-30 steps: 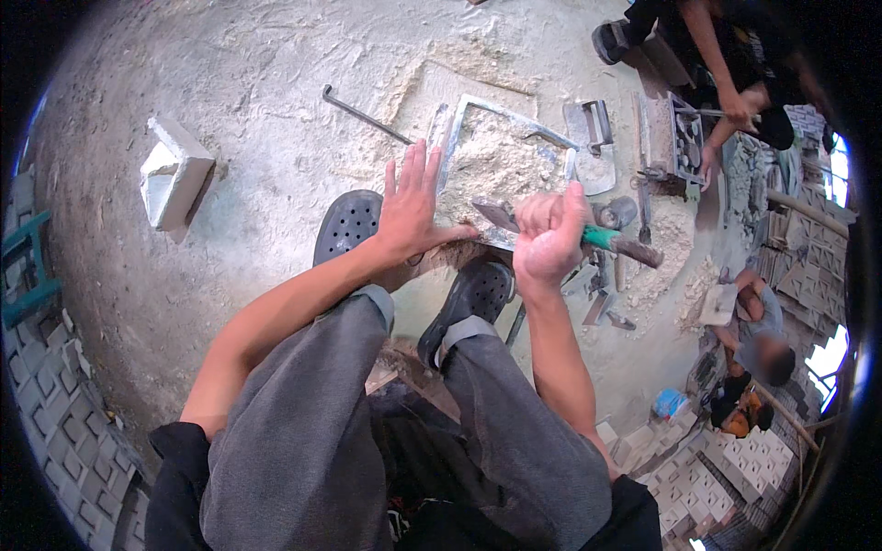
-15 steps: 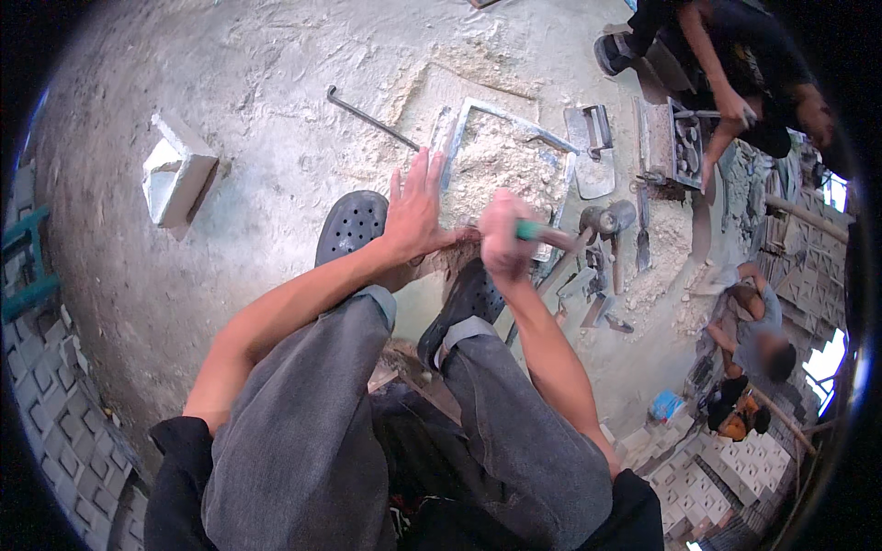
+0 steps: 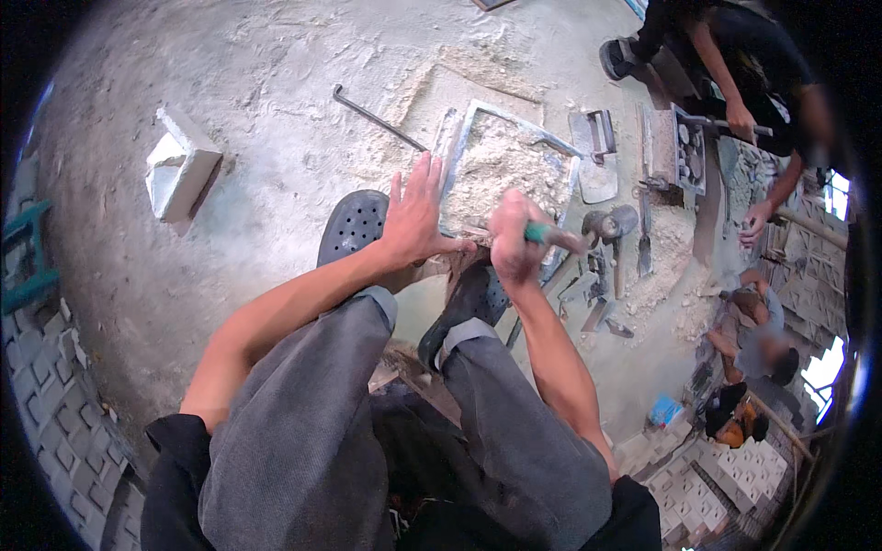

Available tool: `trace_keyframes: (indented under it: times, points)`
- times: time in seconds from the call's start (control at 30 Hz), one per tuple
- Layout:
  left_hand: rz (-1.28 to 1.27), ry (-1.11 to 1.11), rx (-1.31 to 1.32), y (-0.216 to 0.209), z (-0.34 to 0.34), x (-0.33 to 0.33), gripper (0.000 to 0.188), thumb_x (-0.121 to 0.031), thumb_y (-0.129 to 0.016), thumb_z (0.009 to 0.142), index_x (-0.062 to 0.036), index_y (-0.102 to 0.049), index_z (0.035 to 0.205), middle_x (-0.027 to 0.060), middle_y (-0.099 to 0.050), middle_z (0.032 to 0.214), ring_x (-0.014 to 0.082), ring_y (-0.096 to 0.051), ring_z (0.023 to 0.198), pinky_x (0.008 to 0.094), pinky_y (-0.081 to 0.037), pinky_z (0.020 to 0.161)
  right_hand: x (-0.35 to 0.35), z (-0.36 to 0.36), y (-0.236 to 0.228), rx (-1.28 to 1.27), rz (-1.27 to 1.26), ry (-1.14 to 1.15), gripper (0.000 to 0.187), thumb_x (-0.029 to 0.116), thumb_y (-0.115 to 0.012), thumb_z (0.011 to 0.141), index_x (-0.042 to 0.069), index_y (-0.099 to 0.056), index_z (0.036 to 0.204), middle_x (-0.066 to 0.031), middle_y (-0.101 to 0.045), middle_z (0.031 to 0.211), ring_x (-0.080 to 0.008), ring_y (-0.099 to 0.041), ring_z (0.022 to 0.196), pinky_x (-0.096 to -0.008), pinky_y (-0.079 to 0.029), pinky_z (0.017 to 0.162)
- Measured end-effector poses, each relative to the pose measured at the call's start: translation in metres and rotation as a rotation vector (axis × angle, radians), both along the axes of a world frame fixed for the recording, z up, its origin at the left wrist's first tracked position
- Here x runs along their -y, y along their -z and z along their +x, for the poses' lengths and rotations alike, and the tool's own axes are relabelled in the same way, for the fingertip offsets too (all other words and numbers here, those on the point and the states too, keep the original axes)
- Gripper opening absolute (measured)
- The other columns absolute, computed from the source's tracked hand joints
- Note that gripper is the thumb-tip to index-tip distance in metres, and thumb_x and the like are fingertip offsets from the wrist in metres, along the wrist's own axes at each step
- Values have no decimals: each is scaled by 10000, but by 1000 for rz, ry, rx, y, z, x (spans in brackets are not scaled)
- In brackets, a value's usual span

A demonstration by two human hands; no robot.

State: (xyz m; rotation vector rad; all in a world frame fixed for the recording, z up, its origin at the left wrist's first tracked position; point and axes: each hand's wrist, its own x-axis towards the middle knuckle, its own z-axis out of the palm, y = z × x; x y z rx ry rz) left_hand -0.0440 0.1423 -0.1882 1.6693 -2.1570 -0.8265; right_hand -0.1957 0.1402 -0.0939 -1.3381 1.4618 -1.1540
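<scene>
Shifted left since a second ago, the right hand (image 3: 517,237) – clenched around a green-banded tool (image 3: 537,232) just right of centre – sits beside the left hand (image 3: 412,220), thumb splayed, near the powder-filled rectangular frame (image 3: 526,128) at upper centre.

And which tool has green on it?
The green-banded tool gripped in the right hand; the bent rod and flat handled plate on the floor show no green.
</scene>
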Motion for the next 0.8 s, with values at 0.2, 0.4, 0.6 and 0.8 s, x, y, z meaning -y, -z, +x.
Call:
trace_keyframes:
  times: [0.2, 0.4, 0.6, 0.8]
  points:
    - [130, -65, -53, 5, 0, -3, 1483, -799, -750, 550, 83, -65, 1526, 301, -122, 1586, 401, -134, 1497, 613, -128, 1169, -4, 9, 11, 65, 23, 72, 429, 223, -451, 1011, 81, -400, 610, 20, -391, 528, -87, -356, 484, -281, -279, 461]
    - [340, -144, -187, 9, 2, 13, 1511, -770, -795, 524, 58, -35, 1535, 299, -137, 1585, 396, -142, 1497, 611, -146, 1167, 11, 0, -6, 371, 2, 176, 467, 278, -478, 1025, 123, -343, 606, 36, -298, 510, -79, -268, 444, -283, -232, 444]
    - [247, -21, -87, 2, 8, 8, 1559, -730, -843, 472, 54, -15, 1536, 309, -137, 1579, 400, -148, 1495, 610, -157, 1168, -6, 3, -12, 308, 0, 155, 413, 246, -471, 1015, 118, -376, 635, 22, -350, 518, -77, -296, 457, -285, -235, 444]
    - [135, 22, -71, 5, 4, 6, 1535, -684, -860, 476, 47, -24, 1536, 298, -141, 1579, 398, -143, 1495, 615, -161, 1166, -6, -1, 17, -120, -7, -19, 415, 264, -482, 987, 41, -481, 637, -61, -474, 548, -167, -453, 477, -343, -365, 480]
